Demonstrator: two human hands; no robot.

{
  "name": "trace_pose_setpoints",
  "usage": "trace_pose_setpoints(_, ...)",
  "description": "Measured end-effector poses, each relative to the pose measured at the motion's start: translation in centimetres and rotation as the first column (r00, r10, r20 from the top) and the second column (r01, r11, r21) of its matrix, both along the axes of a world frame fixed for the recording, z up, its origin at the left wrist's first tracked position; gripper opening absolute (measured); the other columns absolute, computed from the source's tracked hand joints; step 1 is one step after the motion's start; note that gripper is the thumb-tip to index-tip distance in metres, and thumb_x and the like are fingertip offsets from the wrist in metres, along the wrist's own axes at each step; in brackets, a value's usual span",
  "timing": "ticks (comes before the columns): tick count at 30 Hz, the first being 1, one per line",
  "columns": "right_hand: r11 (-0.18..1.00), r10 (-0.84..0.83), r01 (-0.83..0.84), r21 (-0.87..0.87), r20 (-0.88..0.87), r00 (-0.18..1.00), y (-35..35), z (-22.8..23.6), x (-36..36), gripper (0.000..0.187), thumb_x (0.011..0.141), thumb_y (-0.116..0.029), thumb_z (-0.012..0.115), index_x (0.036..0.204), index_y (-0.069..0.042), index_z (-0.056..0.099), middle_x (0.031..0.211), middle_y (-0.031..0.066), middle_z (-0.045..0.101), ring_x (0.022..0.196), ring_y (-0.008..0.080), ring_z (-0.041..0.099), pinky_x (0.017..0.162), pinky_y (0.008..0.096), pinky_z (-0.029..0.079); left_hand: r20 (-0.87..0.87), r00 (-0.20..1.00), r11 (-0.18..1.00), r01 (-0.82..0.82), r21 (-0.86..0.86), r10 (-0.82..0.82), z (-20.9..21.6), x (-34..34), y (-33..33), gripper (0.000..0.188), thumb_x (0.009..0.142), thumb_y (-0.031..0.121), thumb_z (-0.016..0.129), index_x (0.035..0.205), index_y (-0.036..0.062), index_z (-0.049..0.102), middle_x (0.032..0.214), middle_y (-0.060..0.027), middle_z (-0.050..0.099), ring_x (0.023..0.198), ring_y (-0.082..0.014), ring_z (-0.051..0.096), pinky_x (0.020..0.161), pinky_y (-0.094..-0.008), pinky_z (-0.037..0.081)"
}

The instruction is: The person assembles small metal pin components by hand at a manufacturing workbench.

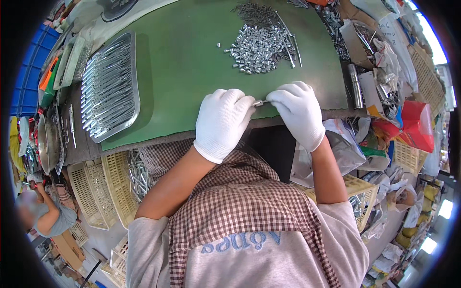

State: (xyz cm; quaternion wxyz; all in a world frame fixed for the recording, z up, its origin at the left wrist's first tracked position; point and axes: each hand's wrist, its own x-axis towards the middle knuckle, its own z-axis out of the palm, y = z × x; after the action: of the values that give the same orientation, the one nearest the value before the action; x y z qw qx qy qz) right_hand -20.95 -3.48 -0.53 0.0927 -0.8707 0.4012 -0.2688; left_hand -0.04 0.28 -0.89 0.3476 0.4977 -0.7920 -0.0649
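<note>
My left hand [223, 120], in a white knit glove, is closed on a small silvery metal piece [259, 103] just above the table's near edge. My right hand [300, 114], gloved the same way, pinches the thin end of that piece; its fingertips hide part of it. Beyond both hands, a heap of small shiny metal caps [257, 50] lies on the green tabletop [187, 62]. Two slim metal rods [294, 48] rest against the heap's right side. Behind it is a pile of small dark metal parts [259, 14], too fine to name.
On the left stands a metal tray [137, 91] holding rows of slim metal rods. An upright-looking metal cylinder [355, 86] and an open cardboard box [357, 43] are at the right edge. Plastic crates [117, 187] flank my lap; another person [48, 211] is at far left.
</note>
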Motion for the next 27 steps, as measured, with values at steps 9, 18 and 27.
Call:
trace_pose_setpoints(9,0.957,-0.23,0.245,-0.156,0.107,0.967,-5.5,1.5,-1.3,0.007,0.078,-0.009,0.072,0.084,-0.012,0.074,0.084,0.0077,0.07,0.081,0.0308,0.066,0.077,0.041,0.051,-0.012,1.0,1.0,-0.008,0.019,0.008,0.2,0.1,0.0,0.011,0.078,0.012,0.073,0.089,0.0103,0.071,0.083,-0.0044,0.063,0.077,-0.0268,0.06,0.07,-0.0395,0.047)
trace_pose_setpoints(18,0.966,-0.24,0.232,-0.116,-0.064,0.969,-9.4,0.1,-0.2,0.002,0.08,-0.015,0.071,0.081,-0.015,0.073,0.088,0.0055,0.07,0.088,0.0296,0.065,0.08,0.0413,0.049,-0.02,1.0,1.0,-0.007,0.008,0.007,-0.1,0.1,-0.3,0.011,0.078,0.012,0.073,0.089,0.0104,0.071,0.083,-0.0048,0.063,0.076,-0.0271,0.06,0.07,-0.0397,0.047)
trace_pose_setpoints(27,0.999,-0.033,0.034,-0.04,0.027,0.999,-4.3,2.5,0.8,0.014,0.087,-0.006,0.064,0.1,-0.009,0.069,0.098,0.0101,0.07,0.093,0.0317,0.065,0.085,0.0427,0.051,-0.015,1.0,1.0,-0.009,0.023,0.01,-0.1,0.3,0.0,0.012,0.078,0.012,0.073,0.09,0.0104,0.071,0.084,-0.005,0.063,0.078,-0.0278,0.06,0.07,-0.0403,0.047)
